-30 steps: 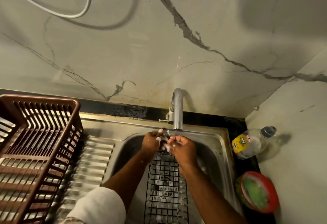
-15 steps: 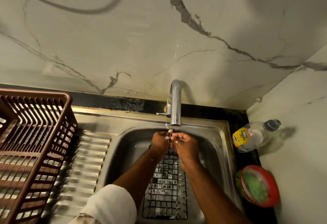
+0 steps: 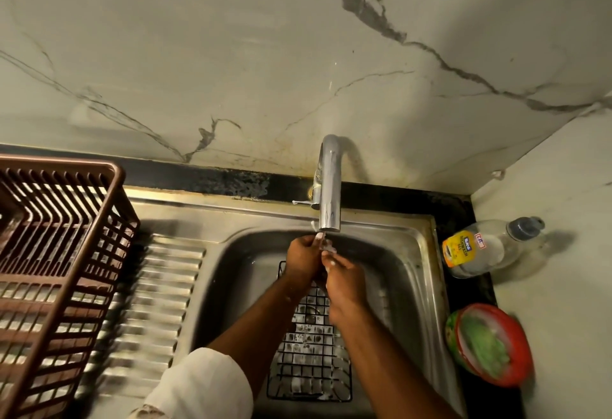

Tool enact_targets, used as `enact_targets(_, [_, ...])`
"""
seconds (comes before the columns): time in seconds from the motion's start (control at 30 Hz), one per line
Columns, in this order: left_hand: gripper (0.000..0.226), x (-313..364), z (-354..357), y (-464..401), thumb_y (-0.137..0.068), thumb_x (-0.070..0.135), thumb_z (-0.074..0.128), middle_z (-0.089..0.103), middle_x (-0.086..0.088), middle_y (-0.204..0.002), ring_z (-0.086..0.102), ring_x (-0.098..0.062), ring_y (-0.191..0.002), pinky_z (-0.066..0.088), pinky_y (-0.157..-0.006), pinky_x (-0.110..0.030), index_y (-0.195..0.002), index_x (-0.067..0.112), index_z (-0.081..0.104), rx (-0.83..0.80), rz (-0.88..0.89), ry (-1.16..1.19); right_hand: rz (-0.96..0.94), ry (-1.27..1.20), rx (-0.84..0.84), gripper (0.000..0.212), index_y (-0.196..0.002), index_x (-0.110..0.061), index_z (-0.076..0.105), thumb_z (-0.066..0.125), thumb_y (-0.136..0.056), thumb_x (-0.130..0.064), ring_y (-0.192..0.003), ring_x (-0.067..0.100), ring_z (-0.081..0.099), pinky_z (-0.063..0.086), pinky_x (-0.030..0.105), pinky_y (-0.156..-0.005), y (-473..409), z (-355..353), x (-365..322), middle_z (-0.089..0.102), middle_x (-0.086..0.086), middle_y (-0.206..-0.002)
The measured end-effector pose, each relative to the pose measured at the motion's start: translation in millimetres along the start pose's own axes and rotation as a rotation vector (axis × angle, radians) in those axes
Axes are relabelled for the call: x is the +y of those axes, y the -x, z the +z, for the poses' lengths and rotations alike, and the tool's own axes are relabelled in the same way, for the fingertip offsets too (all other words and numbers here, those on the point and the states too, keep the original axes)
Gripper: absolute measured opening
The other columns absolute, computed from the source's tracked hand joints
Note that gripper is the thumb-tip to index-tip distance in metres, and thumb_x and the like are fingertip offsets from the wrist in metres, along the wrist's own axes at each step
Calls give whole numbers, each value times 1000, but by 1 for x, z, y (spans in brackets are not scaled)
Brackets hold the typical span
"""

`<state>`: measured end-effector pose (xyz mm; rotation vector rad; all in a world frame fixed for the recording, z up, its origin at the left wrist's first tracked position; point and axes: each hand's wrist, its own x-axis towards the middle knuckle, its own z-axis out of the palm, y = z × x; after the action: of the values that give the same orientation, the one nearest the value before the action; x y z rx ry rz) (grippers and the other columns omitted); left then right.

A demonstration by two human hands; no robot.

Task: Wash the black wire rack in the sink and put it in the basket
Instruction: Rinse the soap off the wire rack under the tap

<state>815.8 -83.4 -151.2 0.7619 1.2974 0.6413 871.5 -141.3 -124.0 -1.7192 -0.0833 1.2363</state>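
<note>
The black wire rack (image 3: 309, 352) lies in the steel sink (image 3: 410, 286), wet and flecked with foam, its far end hidden under my hands. Both hands meet just under the faucet spout (image 3: 329, 200), above the rack's far edge. My left hand (image 3: 303, 258) is curled, with soapy fingertips at the spout's mouth and nothing visible in it. The fingers of my right hand (image 3: 344, 277) lie against the left hand, with suds on the knuckles. The brown plastic basket (image 3: 56, 253) stands at the left on the draining board.
A clear dish-soap bottle (image 3: 480, 248) with a yellow label lies on the black counter right of the sink. In front of it sits a red tub (image 3: 490, 345) holding a green scrubber. The ribbed draining board (image 3: 159, 306) runs between basket and sink bowl. A marble wall rises behind.
My hands stayed together under the spout, shifting slightly against each other. The rack has not moved in the sink. The view drifted a little to the right.
</note>
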Motion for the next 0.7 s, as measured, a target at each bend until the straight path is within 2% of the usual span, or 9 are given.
enact_targets(0.07, [26, -3, -13, 3, -105, 20, 56, 73, -12, -77, 70, -24, -66, 56, -55, -29, -92, 5, 72, 13, 19, -41, 34, -37, -63, 17, -110, -17, 75, 64, -97, -14, -97, 18, 71, 60, 32, -81, 1, 0, -5, 76, 3, -104])
enact_targets(0.17, [25, -14, -38, 7, -103, 23, 58, 77, -12, -82, 75, -30, -79, 62, -75, -41, -90, 9, 75, 101, 78, -154, 106, -102, -138, 14, -106, -10, 74, 66, -95, -7, -95, 18, 73, 60, 28, -76, 3, 2, -11, 77, 7, -101])
enact_targets(0.27, [9, -27, -62, 8, -97, 26, 66, 77, -1, -92, 74, -18, -84, 62, -81, -41, -99, 23, 74, 270, 198, -590, 155, -156, -179, 17, -110, -3, 71, 64, -94, 1, -93, 22, 75, 61, 24, -70, 2, 3, -14, 76, 14, -103])
enact_targets(0.33, [27, -35, -72, 8, -93, 27, 70, 71, -2, -117, 69, -19, -104, 59, -90, -40, -120, 27, 68, 349, 208, -825, 152, -152, -184, 17, -109, 0, 70, 62, -95, 4, -93, 23, 74, 61, 23, -69, 1, 3, -17, 75, 16, -104])
enact_targets(0.37, [38, -37, -75, 8, -92, 28, 71, 65, -3, -128, 66, -22, -112, 57, -95, -39, -130, 27, 63, 337, 174, -885, 152, -150, -180, 17, -108, 0, 70, 61, -95, 5, -93, 23, 74, 62, 23, -70, 1, 2, -18, 74, 16, -103])
enact_targets(0.43, [46, -38, -78, 5, -94, 32, 69, 64, -6, -133, 65, -24, -115, 55, -94, -35, -137, 25, 59, 259, 70, -961, 162, -149, -169, 16, -105, 0, 70, 60, -95, 7, -93, 24, 73, 62, 25, -73, -1, 1, -19, 74, 16, -101])
enact_targets(0.53, [25, -35, -80, 2, -98, 23, 59, 72, -8, -117, 69, -25, -103, 57, -85, -33, -121, 22, 69, 163, -21, -1006, 200, -148, -166, 15, -100, 0, 70, 58, -96, 8, -96, 27, 73, 62, 26, -72, -5, -1, -20, 73, 19, -104])
enact_targets(0.7, [13, -26, -75, 4, -93, 19, 63, 75, -9, -101, 71, -27, -97, 59, -84, -34, -98, 15, 74, 194, -29, -1023, 221, -128, -211, 21, -110, 2, 68, 55, -96, 11, -100, 27, 72, 62, 27, -77, -8, -5, -24, 73, 19, -106])
